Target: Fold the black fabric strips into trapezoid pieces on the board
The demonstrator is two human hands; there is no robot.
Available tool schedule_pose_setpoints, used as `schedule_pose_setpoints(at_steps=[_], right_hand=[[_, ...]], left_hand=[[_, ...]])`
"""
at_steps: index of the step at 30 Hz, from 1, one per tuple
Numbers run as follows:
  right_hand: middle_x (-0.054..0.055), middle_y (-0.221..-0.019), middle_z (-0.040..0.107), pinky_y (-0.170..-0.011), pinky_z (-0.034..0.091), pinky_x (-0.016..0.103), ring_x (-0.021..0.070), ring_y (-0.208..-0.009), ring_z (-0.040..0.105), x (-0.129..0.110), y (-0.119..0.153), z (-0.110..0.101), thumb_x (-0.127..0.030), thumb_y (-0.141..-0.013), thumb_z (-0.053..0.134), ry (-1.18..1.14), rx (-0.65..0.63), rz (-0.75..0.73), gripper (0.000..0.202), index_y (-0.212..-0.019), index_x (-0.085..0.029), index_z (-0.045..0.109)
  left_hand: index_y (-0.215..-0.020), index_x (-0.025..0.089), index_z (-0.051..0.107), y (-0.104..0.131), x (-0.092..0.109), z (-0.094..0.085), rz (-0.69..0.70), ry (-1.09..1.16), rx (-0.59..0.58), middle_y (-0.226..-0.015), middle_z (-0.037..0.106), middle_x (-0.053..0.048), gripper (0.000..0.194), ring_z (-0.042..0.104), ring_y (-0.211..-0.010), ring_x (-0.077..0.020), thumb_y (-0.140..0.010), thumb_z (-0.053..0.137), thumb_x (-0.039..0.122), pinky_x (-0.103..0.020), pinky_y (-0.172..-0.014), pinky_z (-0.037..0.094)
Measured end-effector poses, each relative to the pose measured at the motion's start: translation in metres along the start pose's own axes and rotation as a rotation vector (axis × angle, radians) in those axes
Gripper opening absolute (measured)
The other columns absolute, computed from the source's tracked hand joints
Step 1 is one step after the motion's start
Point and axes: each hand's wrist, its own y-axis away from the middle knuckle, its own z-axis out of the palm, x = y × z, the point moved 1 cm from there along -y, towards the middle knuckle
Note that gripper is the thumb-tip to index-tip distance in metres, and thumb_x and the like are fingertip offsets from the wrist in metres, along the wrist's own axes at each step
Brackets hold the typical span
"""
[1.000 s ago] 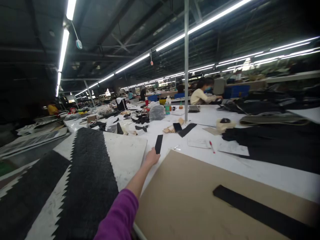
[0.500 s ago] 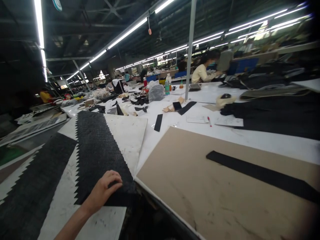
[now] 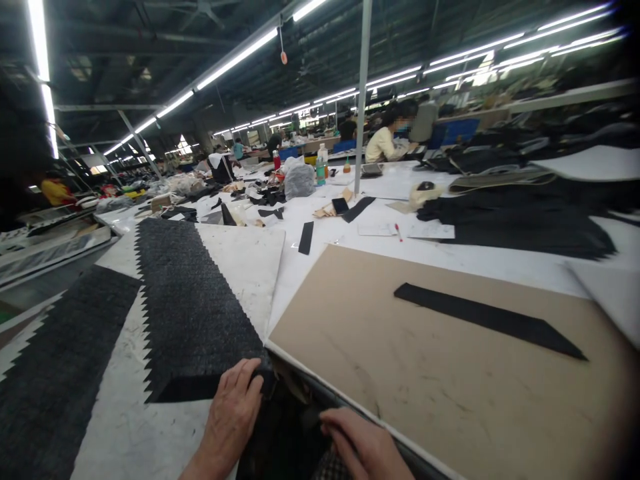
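Note:
My left hand [image 3: 233,410] lies across the near edge of a long black fabric panel [image 3: 187,307] with zigzag edges. Its fingers are curled together over a smooth black fabric strip [image 3: 193,387] along that edge. My right hand [image 3: 363,440] is low, just off the table's front edge, with thumb and fingers pressed together. Something dark shows at its fingertips, too dim to name. Another black strip [image 3: 490,320] with a slanted end rests on the beige board [image 3: 440,380] to the right.
A second zigzag-edged black panel [image 3: 70,360] lies on the left, over white sheets [image 3: 130,420]. Behind the board, a white table [image 3: 330,230] bears a small black piece [image 3: 306,238], a red pen [image 3: 399,232], bottles and dark cloth [image 3: 510,217]. A metal post [image 3: 363,100] rises there; a person [image 3: 384,141] sits beyond.
My left hand has come down onto the near edge of the panel, where the black strip now shows. My right hand has come into view at the bottom. The view has shifted slightly right.

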Motion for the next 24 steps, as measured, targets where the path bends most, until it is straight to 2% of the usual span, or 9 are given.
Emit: schedule_pose_setpoints(at_steps=[2,4,7,11,15,17,20,24], right_hand=[[0.007,-0.103,0.072,-0.079,0.053,0.027,0.0206,-0.092,0.069,-0.004,-0.015,0.012,-0.025,-0.099,0.042,0.012,-0.091,-0.007,0.028,-0.112,-0.024,0.067],[0.007,-0.104,0.071,-0.085,0.050,0.032,0.0232,-0.096,0.067,-0.006,-0.028,0.029,-0.024,-0.095,0.049,-0.091,-0.140,0.078,0.025,-0.109,-0.024,0.069],[0.008,-0.105,0.071,-0.092,0.046,0.037,0.0264,-0.101,0.065,-0.003,-0.049,0.060,-0.024,-0.084,0.059,-0.326,-0.121,0.294,0.024,-0.104,-0.021,0.071],[0.010,-0.110,0.071,-0.085,0.051,0.035,0.0251,-0.098,0.068,0.004,-0.082,0.092,-0.027,-0.077,0.062,-0.546,-0.077,0.455,0.036,-0.111,-0.016,0.064],[0.013,-0.117,0.070,-0.090,0.052,0.036,0.0273,-0.108,0.067,0.003,-0.107,0.102,-0.039,-0.071,0.071,-0.736,-0.036,0.487,0.056,-0.118,-0.013,0.059],[0.012,-0.114,0.072,-0.090,0.053,0.037,0.0284,-0.107,0.067,-0.002,-0.113,0.103,-0.038,-0.066,0.075,-0.778,-0.011,0.477,0.059,-0.118,-0.013,0.059],[0.010,-0.110,0.073,-0.087,0.053,0.039,0.0293,-0.102,0.068,-0.009,-0.115,0.106,-0.029,-0.063,0.074,-0.760,0.061,0.460,0.055,-0.114,-0.015,0.059],[0.009,-0.110,0.072,-0.090,0.050,0.040,0.0283,-0.100,0.068,-0.014,-0.115,0.110,-0.022,-0.066,0.066,-0.664,0.166,0.434,0.045,-0.110,-0.017,0.060]], left_hand=[[-0.103,0.025,0.066,0.001,-0.004,-0.002,-0.035,0.052,0.002,-0.126,0.063,-0.007,0.021,0.057,-0.121,-0.0274,-0.097,0.048,0.017,-0.047,-0.106,0.046],[-0.102,0.024,0.066,0.000,-0.008,-0.006,-0.092,0.110,0.013,-0.120,0.063,-0.008,0.017,0.061,-0.114,-0.0246,-0.099,0.050,0.025,-0.041,-0.100,0.051],[-0.098,0.024,0.066,-0.003,-0.012,-0.012,-0.185,0.198,0.019,-0.113,0.065,-0.007,0.018,0.065,-0.105,-0.0205,-0.101,0.051,0.033,-0.032,-0.089,0.057],[-0.095,0.025,0.067,-0.008,-0.016,-0.017,-0.255,0.296,-0.009,-0.105,0.068,-0.003,0.020,0.068,-0.098,-0.0174,-0.101,0.053,0.038,-0.026,-0.085,0.057],[-0.098,0.026,0.069,-0.009,-0.019,-0.017,-0.275,0.357,-0.036,-0.104,0.070,-0.002,0.020,0.068,-0.099,-0.0178,-0.100,0.054,0.038,-0.026,-0.086,0.057],[-0.102,0.026,0.070,-0.010,-0.020,-0.016,-0.278,0.371,-0.042,-0.106,0.071,-0.002,0.020,0.068,-0.100,-0.0179,-0.100,0.054,0.037,-0.026,-0.087,0.056],[-0.109,0.027,0.070,-0.010,-0.022,-0.016,-0.277,0.382,-0.048,-0.108,0.071,-0.002,0.020,0.068,-0.102,-0.0176,-0.100,0.054,0.037,-0.028,-0.091,0.055],[-0.112,0.028,0.070,-0.010,-0.023,-0.016,-0.251,0.385,-0.051,-0.110,0.071,-0.003,0.022,0.068,-0.102,-0.0178,-0.101,0.053,0.037,-0.029,-0.090,0.056]])
